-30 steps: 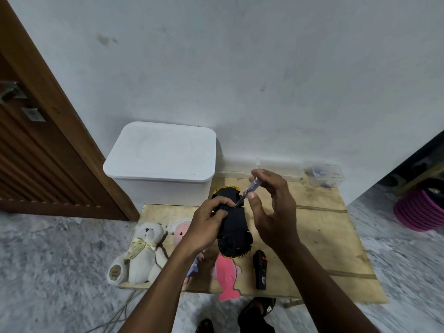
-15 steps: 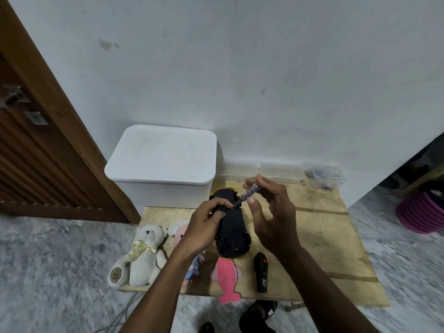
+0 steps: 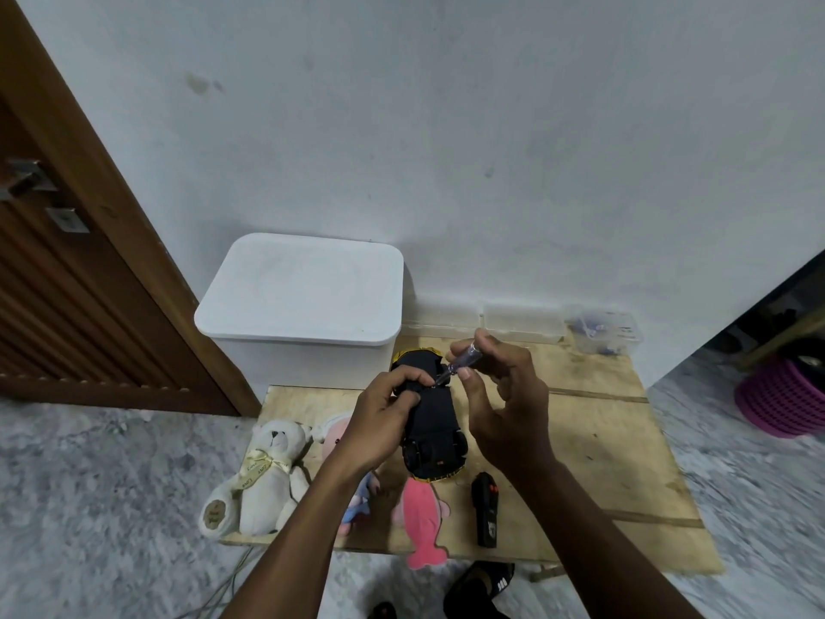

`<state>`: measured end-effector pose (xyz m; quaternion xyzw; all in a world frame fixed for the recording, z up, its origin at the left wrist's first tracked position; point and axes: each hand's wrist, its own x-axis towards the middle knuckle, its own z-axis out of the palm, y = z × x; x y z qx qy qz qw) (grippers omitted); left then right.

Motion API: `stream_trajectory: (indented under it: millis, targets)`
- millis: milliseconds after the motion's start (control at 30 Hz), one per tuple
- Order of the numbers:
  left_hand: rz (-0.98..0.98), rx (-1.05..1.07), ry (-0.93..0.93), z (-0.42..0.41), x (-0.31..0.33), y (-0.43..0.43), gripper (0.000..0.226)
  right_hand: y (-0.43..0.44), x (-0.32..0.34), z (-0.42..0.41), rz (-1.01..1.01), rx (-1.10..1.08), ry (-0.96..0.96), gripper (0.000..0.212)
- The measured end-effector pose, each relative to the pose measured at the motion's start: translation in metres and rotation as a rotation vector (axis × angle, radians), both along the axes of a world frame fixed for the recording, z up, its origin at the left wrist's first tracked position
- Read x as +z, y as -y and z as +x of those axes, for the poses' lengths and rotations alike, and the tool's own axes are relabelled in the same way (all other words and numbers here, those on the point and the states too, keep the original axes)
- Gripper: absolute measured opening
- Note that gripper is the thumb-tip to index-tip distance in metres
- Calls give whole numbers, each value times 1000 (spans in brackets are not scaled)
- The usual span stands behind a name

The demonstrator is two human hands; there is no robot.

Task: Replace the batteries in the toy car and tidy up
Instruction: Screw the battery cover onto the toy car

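A black toy car (image 3: 431,422) with yellow trim is held upside down above the low wooden table (image 3: 593,444). My left hand (image 3: 381,422) grips its left side, fingers curled over the underside near the far end. My right hand (image 3: 500,404) pinches a small screwdriver (image 3: 460,361) with a clear purple handle, its tip set on the car's underside by my left fingertips. A black remote control (image 3: 485,511) lies on the table below the car.
A white lidded bin (image 3: 303,301) stands at the table's back left. Soft toys lie at the front left: a white teddy bear (image 3: 263,480), a pink plush (image 3: 424,520). Clear plastic boxes (image 3: 602,330) sit along the wall. A wooden door is left, a purple basket (image 3: 781,395) right.
The hands, car and screwdriver sit slightly lower in view and the screwdriver leans flatter; its tip stays on the car's underside. The grips are the same.
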<state>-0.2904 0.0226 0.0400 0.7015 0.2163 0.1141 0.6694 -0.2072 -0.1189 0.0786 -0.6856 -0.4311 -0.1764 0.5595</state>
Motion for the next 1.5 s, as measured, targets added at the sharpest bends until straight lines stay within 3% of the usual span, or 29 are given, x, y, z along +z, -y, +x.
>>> stream_trajectory:
  millis: [133,400,600,800,1000,1200,1500]
  targets:
    - [-19,-10,4,0,2,0,44,-3,1,1,36,-99,70,57]
    - [-5,1,-2,-2,-4,0,43,2,-5,1,-5,32,-22,45]
    - [-2,-11,0,-1,-6,2,36,1,0,0,27,-118,92,52]
    - [11,-7,2,-1,-5,3,28,8,-2,1,-2,24,0,42]
    - [19,-34,-7,1,-6,5,38,5,0,1,40,-126,70,47]
    - [15,-28,-9,1,-5,5,32,7,0,0,-3,-8,15,44]
    - [16,-33,-22,0,-7,6,33,4,0,0,44,-130,-39,54]
